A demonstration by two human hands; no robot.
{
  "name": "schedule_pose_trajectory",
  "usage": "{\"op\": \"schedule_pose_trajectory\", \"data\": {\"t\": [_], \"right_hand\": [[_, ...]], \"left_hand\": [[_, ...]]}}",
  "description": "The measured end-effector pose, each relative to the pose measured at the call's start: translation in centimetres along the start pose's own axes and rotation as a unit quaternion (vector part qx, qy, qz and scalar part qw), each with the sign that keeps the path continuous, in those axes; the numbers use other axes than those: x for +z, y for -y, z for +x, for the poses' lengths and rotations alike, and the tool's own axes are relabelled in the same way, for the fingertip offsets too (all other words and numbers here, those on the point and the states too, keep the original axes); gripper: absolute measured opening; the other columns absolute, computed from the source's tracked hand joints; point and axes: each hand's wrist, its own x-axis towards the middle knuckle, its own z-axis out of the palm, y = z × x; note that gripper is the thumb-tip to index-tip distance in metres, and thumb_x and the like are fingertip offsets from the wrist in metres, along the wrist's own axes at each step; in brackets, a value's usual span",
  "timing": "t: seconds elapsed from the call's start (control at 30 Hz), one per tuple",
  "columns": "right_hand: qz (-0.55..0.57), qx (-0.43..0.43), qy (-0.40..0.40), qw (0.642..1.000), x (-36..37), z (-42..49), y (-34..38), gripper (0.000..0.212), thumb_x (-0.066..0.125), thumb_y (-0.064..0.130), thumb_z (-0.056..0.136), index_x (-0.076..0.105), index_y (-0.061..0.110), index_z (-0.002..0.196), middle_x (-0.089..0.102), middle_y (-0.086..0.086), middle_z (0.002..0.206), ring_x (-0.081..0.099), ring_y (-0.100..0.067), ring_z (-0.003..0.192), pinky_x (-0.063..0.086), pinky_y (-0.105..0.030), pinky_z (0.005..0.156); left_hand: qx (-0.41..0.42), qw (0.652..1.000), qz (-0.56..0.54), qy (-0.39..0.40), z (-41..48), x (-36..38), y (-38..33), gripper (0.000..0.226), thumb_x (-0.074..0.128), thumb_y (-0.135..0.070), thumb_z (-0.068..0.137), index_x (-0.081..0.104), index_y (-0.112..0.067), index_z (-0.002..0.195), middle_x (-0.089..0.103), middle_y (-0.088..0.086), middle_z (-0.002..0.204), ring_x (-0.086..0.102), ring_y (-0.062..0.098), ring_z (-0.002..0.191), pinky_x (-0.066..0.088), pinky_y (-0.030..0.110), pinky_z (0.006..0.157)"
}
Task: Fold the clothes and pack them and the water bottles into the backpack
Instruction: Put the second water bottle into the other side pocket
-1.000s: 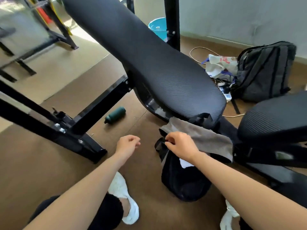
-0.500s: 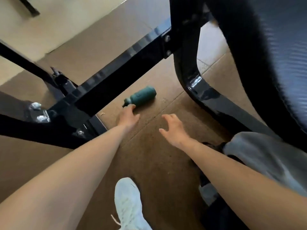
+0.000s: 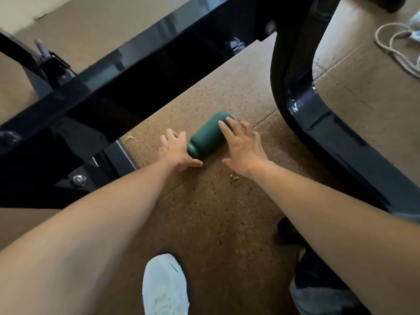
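Bottle (image 3: pixel 208 135) lay on its side on the floor (image 3: pixel 216 212) beside the black frame (image 3: pixel 136 64). Left hand (image 3: pixel 176 148) curled round its cap end; right hand (image 3: pixel 245 151) spread, fingers (image 3: pixel 223 127) resting on the body. Likely rigid, smooth, prone to rolling; firmest hold around mid-body.

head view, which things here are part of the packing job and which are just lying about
For the job:
- bottle, lying on the floor
- left hand, gripping its cap end
- right hand, fingers spread, touching its body

Not part of it:
- bench frame
- cord
- shoe
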Motion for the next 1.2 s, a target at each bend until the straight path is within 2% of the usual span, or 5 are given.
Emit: {"op": "schedule_pose_trajectory", "data": {"t": [0.4,0.7,0.87,1.1,1.2], "right_hand": [[0.17,0.02,-0.014,0.985,-1.6,-11.2,4.2,0.099,0.077,0.043,0.083,0.017,0.028,0.161,0.04,0.002,0.156,0.033,-0.026,0.142,0.028,-0.044,0.115],[0.487,0.117,-0.006,0.866,-9.1,-26.7,4.8,0.08,0.089,0.038,0.076,0.046,0.03,0.143,0.06,0.014,0.137,0.056,-0.009,0.128,0.051,-0.037,0.107],[0.444,0.094,-0.014,0.891,-14.7,-30.9,3.3,0.114,0.09,0.037,0.075,0.015,0.03,0.161,0.046,0.014,0.14,0.044,-0.003,0.129,0.041,-0.024,0.103],[0.278,0.024,-0.052,0.959,-19.9,-29.7,0.9,0.082,0.09,0.038,0.071,0.049,0.022,0.141,0.062,0.002,0.128,0.058,-0.015,0.119,0.047,-0.042,0.107],[0.259,0.018,-0.124,0.958,-22.1,-29.0,-0.1,0.082,0.089,0.029,0.074,0.047,0.016,0.144,0.057,-0.001,0.136,0.054,-0.013,0.124,0.043,-0.031,0.11]], "left_hand": [[0.133,0.949,-0.265,0.104,-12.1,-4.7,0.2,0.072,0.088,-0.049,0.052,0.066,-0.037,0.119,0.064,-0.007,0.119,0.063,0.014,0.109,0.056,0.04,0.095],[0.167,0.888,-0.361,0.229,-26.1,-11.1,-6.4,0.057,0.088,-0.028,0.077,0.057,-0.034,0.125,0.063,-0.021,0.114,0.056,-0.003,0.105,0.043,0.015,0.082],[0.163,0.852,-0.423,0.263,-30.6,-12.2,-9.0,0.053,0.084,-0.026,0.081,0.064,-0.03,0.13,0.07,-0.009,0.121,0.061,0.009,0.114,0.047,0.031,0.097],[0.062,0.685,-0.662,0.297,-32.8,-10.5,-11.4,0.045,0.039,-0.016,0.072,0.067,-0.017,0.107,0.067,0.004,0.095,0.058,0.022,0.091,0.043,0.034,0.077],[0.009,0.746,-0.617,0.251,-32.4,-8.6,-12.4,0.053,0.033,0.009,0.083,0.064,-0.013,0.12,0.067,0.005,0.113,0.06,0.021,0.098,0.047,0.029,0.075]]}}
